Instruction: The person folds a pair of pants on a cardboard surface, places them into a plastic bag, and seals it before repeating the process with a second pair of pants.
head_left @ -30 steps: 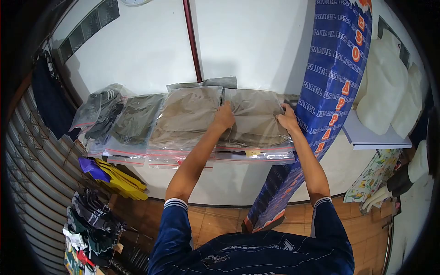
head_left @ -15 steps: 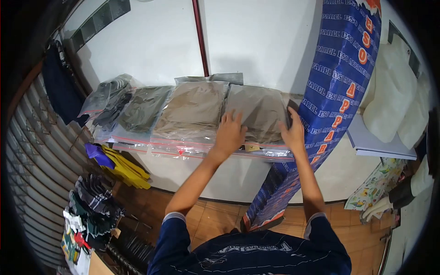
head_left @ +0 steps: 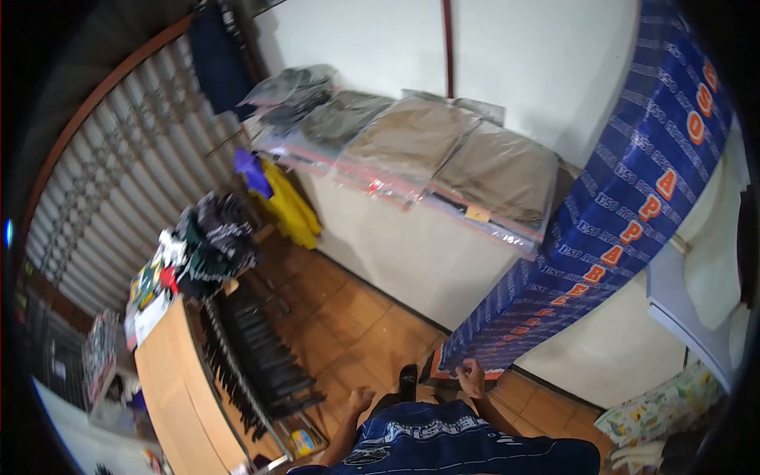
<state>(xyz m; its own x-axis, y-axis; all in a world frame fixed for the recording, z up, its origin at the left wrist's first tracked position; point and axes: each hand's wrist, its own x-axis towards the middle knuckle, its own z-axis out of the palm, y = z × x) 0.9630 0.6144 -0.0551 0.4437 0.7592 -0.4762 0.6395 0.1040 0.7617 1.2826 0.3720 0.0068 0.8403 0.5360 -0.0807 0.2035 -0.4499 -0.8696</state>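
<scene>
My left hand (head_left: pixel 361 398) is low in front of my body, over the tiled floor, its fingers curled and nothing visible in it. My right hand (head_left: pixel 471 378) is also low, near the foot of the blue banner (head_left: pixel 586 261), with its fingers bent; whether it holds anything is too small to tell. Beyond both hands, on the ledge, lie plastic bags of folded clothes: a brown bag (head_left: pixel 507 170) at the right, a tan bag (head_left: pixel 412 138) beside it, a grey-green bag (head_left: pixel 344 119) and a dark bag (head_left: pixel 293 95) at the left. Neither hand touches them.
A wooden table (head_left: pixel 186 388) stands at the lower left beside a rack of black hangers (head_left: pixel 257 356). Piled clothes (head_left: pixel 210 245) lie at its far end. Yellow cloth (head_left: pixel 289 206) hangs below the ledge. White mannequin forms (head_left: pixel 712 261) are at the right.
Both hands have left the bags and dropped down near my body. The view has turned left, showing more of the table and hanger rack. The bags look unchanged in their row.
</scene>
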